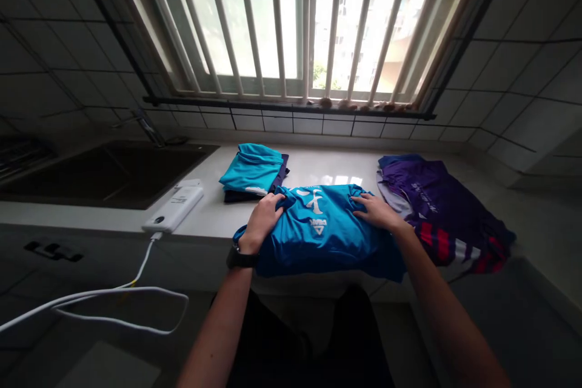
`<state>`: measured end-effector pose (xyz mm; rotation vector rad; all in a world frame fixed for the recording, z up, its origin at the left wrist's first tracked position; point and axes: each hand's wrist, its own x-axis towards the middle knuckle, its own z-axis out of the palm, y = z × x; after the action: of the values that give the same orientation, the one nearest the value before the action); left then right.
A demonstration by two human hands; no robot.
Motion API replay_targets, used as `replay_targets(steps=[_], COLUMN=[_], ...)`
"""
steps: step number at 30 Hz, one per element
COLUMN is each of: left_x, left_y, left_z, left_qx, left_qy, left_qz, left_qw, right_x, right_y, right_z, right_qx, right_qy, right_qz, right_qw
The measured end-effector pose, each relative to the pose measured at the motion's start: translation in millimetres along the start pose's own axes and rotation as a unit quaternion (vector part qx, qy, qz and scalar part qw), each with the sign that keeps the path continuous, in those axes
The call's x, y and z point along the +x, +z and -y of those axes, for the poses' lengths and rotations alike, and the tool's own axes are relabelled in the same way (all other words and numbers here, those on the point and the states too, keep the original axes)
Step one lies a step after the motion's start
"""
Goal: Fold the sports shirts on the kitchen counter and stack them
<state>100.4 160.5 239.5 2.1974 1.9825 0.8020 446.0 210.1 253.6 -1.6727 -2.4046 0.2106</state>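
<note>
A blue T-shirt [336, 233] with white printing lies partly folded at the counter's front edge, its lower part draping over it. My left hand [262, 221], with a dark band on the wrist, is closed on the shirt's left side. On the opposite side, the fingers of my right hand [378, 211] pinch the cloth near its upper right corner. Just beyond my left hand sits a small stack of folded clothes, a teal garment [254, 167] above a dark one [280, 174]. Purple clothing [439, 194] with red and white stripes is heaped to the right of my right hand.
A white power bank [175, 209] with a white cable [145, 260] rests at the counter's [207, 221] left front edge. Behind it is a dark sink [100, 173] with a faucet [148, 127]. A barred window [291, 30] stands at the back, small round objects [325, 102] on its sill.
</note>
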Motion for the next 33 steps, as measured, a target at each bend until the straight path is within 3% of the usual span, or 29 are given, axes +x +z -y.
replay_targets(steps=[5, 10, 13, 15, 17, 19, 22, 24, 27, 30, 33], left_x=[31, 91, 119, 124, 116, 99, 73, 63, 59, 65, 72], left_y=[0.7, 3.7, 4.0, 1.1, -4.2, -10.4, -15.9, -14.7, -7.3, -1.8, -7.8], left_z=[-6, -17, -21, -20, -16, -9, 1, 5, 6, 0, -9], left_qx=[0.01, 0.024, 0.031, 0.041, 0.036, 0.011, -0.023, -0.015, 0.019, 0.016, -0.017], left_qy=[0.02, 0.008, -0.028, -0.049, -0.001, 0.107, 0.227, 0.241, 0.216, 0.154, 0.102], left_qz=[-0.009, -0.031, -0.05, -0.051, -0.009, 0.083, 0.214, 0.235, 0.191, 0.105, 0.01], left_qw=[1.0, 0.999, 0.998, 0.997, 0.999, 0.991, 0.95, 0.942, 0.957, 0.982, 0.995], right_x=[30, 75, 100, 109, 107, 93, 58, 38, 22, 24, 30], right_y=[6, 5, 1, -3, -8, -14, -20, -21, -19, -18, -24], right_z=[1, 0, 5, 7, 7, 2, -10, -16, -18, -12, -4], right_qx=[-0.067, -0.068, -0.05, -0.037, -0.007, 0.04, 0.089, 0.095, 0.078, 0.037, 0.034], right_qy=[0.007, 0.068, 0.099, 0.111, 0.08, -0.004, -0.128, -0.158, -0.163, -0.106, -0.036], right_qz=[0.006, 0.003, 0.007, 0.005, -0.007, 0.0, 0.096, 0.15, 0.121, 0.028, -0.072], right_qw=[0.998, 0.995, 0.994, 0.993, 0.997, 0.999, 0.983, 0.971, 0.976, 0.993, 0.996])
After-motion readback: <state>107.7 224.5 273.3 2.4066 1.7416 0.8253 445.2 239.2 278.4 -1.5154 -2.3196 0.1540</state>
